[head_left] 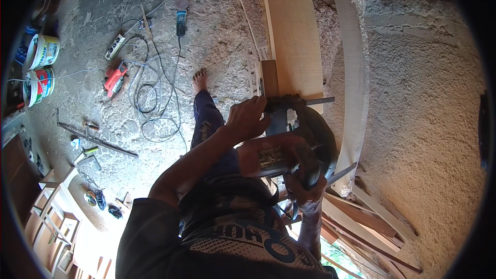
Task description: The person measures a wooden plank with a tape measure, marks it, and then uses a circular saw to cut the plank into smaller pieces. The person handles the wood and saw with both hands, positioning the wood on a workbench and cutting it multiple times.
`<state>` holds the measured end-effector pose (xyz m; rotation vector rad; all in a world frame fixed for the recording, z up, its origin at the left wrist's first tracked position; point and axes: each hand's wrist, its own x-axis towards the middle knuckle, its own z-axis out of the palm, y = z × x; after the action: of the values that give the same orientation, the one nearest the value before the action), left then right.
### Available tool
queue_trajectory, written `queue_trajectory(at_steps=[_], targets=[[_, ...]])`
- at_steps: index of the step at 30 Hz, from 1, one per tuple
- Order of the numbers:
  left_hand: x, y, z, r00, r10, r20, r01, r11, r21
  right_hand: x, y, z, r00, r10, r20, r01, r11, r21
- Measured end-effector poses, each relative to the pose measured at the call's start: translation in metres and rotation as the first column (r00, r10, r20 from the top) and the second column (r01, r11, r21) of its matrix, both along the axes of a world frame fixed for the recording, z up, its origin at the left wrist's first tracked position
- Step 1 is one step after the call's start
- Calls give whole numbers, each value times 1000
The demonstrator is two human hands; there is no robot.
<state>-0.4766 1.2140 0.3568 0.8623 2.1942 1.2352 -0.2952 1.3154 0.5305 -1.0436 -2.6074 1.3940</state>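
Just off centre, toward four o'clock, a portable circular saw (265, 161) lies at the near end of a pale wooden board (294, 36), which runs off toward one o'clock. The right hand (306, 191) is wrapped around the saw's rear handle; the left hand (248, 118) lies with bent fingers at the front edge of its dark base, though how firmly it presses cannot be told. The saw is judged rigid and rather heavy, its weight probably centred in the motor housing. The rear handle offers the surest hold, with a steadying hand at the front, fingers kept well away from the underside, where the blade is hidden from view. The board appears stiff and smooth-faced, best supported along its long edges.

Markings: the reddish-brown housing bears small pale lettering. At six o'clock, the dark shirt (248, 248) carries large, light block letters and a round emblem. Between nine and ten o'clock, two plastic buckets, one yellow-and-white (45, 51) and one red-and-green (43, 87), show bold printed labels, foreshortened by the curved rim.
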Motion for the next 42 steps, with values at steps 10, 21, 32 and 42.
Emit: queue_trajectory(at_steps=[10,21,32,42], targets=[[-15,0,17,937,-93,-337,120,991,60,-6,-3,10,989,-78,123,90,991,-94],[-20,11,37,954,-205,-217,190,978,-86,-27,-3,37,980,-42,194,71,987,-142],[-30,20,24,844,-484,-232,463,875,-141,-18,2,23,999,17,47,-6,975,-221],[-67,13,30,742,-559,-371,571,816,-86,-16,3,22,988,-1,151,45,957,-287]])
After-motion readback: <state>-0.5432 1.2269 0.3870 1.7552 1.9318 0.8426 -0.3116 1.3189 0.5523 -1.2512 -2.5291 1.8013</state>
